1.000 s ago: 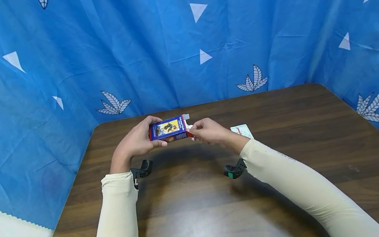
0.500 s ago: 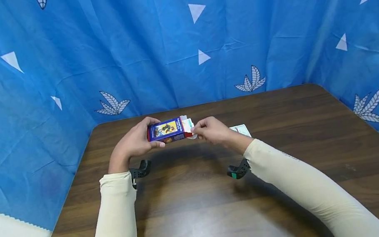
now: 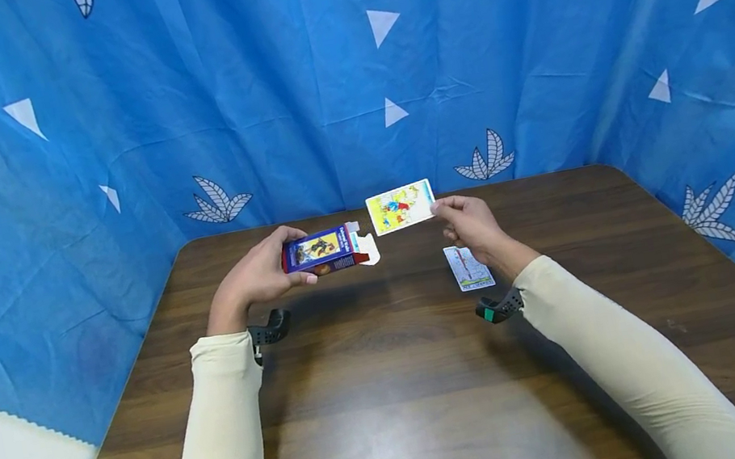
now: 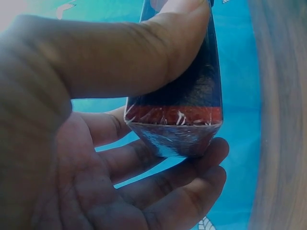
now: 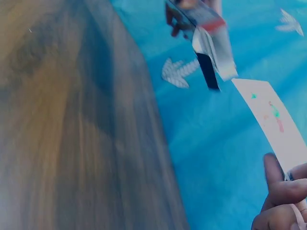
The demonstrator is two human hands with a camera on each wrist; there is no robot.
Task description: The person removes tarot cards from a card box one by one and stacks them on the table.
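My left hand (image 3: 261,275) grips a blue and red card box (image 3: 321,251) above the brown table (image 3: 396,388); its white end flap (image 3: 367,248) hangs open toward the right. The left wrist view shows my thumb on top of the box (image 4: 180,115) and my fingers underneath. My right hand (image 3: 468,224) pinches the right edge of a colourful yellow card (image 3: 401,207), held in the air to the right of the box. The right wrist view shows the card (image 5: 273,123) blurred, with the open box (image 5: 204,28) beyond it.
One card (image 3: 467,268) lies face up on the table just below my right hand. Blue curtains (image 3: 341,78) with white leaf and triangle prints close in the table on the back, left and right. Black wrist mounts sit under both cream sleeves.
My right hand has drawn a card out of the box's open end and moved it up and to the right. The left hand has kept the box almost still.
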